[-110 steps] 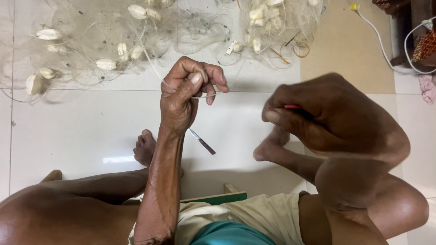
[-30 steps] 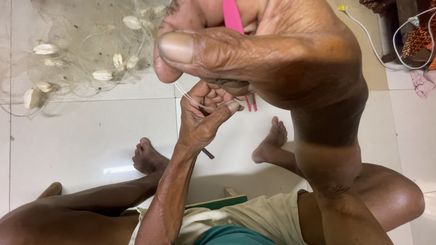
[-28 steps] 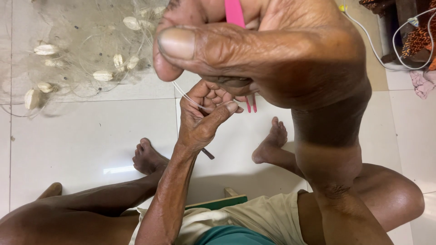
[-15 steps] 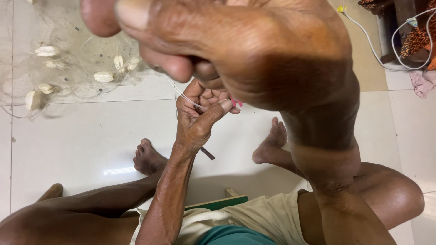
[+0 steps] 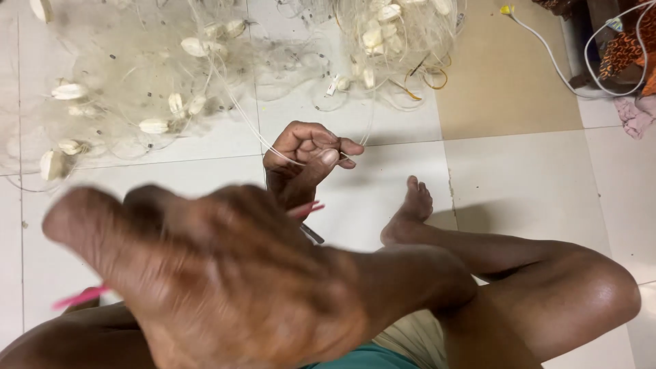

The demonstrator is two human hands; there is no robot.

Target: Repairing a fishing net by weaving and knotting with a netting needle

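My right hand (image 5: 225, 273) is close to the camera and blurred, sweeping across the lower left, closed around a pink netting needle (image 5: 78, 298) whose ends show at the left and near the middle. My left hand (image 5: 307, 154) is farther out over the white floor tiles, fingers pinched on a thin clear line of the fishing net (image 5: 137, 82). The net lies heaped on the floor ahead, pale and fine, with several white oval floats (image 5: 154, 126) tied into it. A dark thin tool (image 5: 312, 234) shows just below my left wrist.
I sit on the floor with my bare legs bent; my right foot (image 5: 410, 212) rests on the tiles. A second pile of net with floats (image 5: 389, 27) lies farther back. A white cable (image 5: 547, 55) and patterned cloth (image 5: 625, 48) are at the top right.
My right hand has swung down and to the left across the view with the pink needle. My left hand has lifted slightly away, still pinching the line.
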